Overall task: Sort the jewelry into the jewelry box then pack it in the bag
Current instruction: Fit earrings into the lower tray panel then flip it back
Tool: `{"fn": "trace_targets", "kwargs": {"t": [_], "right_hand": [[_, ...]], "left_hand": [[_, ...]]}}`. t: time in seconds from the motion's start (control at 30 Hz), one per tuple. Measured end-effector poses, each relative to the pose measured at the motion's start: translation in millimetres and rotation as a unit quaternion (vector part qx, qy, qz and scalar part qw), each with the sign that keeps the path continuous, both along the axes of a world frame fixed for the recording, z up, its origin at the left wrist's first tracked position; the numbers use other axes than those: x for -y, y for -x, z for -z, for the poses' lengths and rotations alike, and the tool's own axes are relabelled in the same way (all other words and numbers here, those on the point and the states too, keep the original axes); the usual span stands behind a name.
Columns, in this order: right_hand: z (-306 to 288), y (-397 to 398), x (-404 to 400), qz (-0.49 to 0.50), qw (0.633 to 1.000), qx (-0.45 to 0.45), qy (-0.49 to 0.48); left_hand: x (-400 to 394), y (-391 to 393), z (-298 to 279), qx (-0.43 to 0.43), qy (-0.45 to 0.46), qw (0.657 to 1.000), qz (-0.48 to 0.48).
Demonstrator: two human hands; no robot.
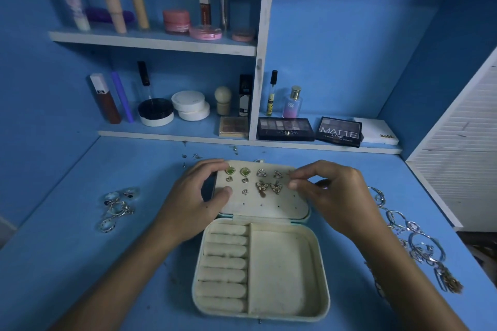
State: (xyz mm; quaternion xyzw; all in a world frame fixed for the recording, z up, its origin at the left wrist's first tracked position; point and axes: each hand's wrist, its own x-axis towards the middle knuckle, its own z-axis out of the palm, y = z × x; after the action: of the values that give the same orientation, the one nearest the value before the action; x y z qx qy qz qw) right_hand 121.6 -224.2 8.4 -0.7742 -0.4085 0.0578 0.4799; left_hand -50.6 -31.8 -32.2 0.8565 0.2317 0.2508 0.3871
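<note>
A cream jewelry box (285, 271) lies open on the blue desk, ring rolls on its left and a bare compartment on its right. Its raised lid panel (269, 204) carries several earrings: green squares, triangles, hearts, butterflies. My left hand (199, 201) grips the lid's left edge, thumb on the panel. My right hand (330, 196) pinches something small at the panel's upper right corner; the item is too small to make out. Rings (118, 207) lie in a heap to the left. Bracelets and chains (414, 239) lie to the right. No bag is in view.
Small earring parts (193, 156) are scattered on the desk behind the box. Shelves behind hold cosmetics, with eyeshadow palettes (312, 130) on the lowest ledge. A white slatted panel (462, 148) stands at the right.
</note>
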Motion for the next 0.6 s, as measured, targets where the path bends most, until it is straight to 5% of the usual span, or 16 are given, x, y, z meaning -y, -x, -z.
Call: {"fn": "trace_targets", "kwargs": {"t": [0.6], "right_hand": [[14.0,-2.5,11.0,-0.003,1.000,0.011,-0.009]], "left_hand": [[1.6,-17.5,-23.1,-0.004,-0.027,0.999,-0.027]]}}
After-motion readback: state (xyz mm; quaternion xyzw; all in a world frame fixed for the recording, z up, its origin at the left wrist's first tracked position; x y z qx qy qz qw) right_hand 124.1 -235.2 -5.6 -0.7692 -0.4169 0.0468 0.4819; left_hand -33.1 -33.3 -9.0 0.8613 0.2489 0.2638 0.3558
